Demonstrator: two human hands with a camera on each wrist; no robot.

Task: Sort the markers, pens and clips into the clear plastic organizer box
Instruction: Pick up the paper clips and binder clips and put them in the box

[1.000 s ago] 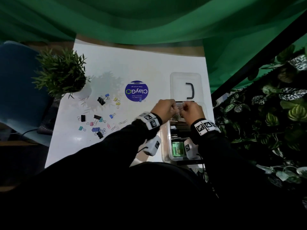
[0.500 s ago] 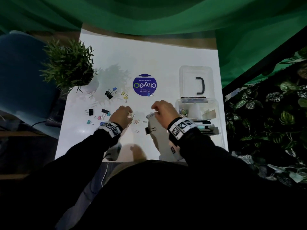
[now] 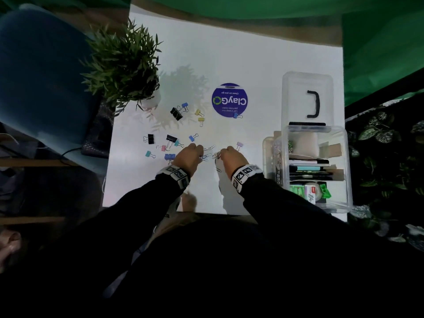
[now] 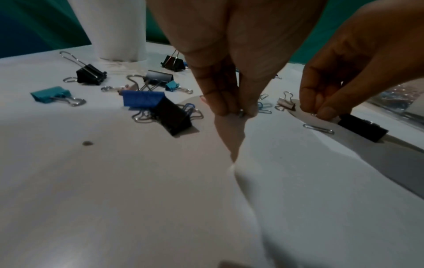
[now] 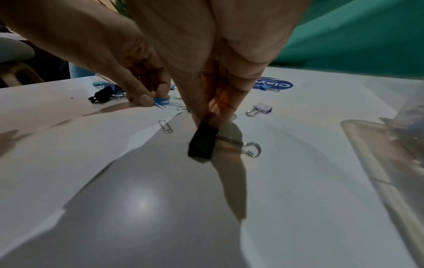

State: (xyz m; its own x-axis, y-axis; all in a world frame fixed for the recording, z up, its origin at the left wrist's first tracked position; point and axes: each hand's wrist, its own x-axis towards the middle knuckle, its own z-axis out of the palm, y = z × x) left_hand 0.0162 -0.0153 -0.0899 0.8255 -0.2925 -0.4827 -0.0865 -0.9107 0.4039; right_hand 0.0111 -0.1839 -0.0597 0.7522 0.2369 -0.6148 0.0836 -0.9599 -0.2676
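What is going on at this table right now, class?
A person is picking clips off the white table. The left hand pinches a small clip, seemingly a blue paper clip, against the tabletop. The right hand pinches something small just beyond a black binder clip. Many colored binder clips still lie scattered. The clear organizer box, to the right, already holds pens and other items.

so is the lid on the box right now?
No. The lid lies flat on the table behind the box, which stands open.
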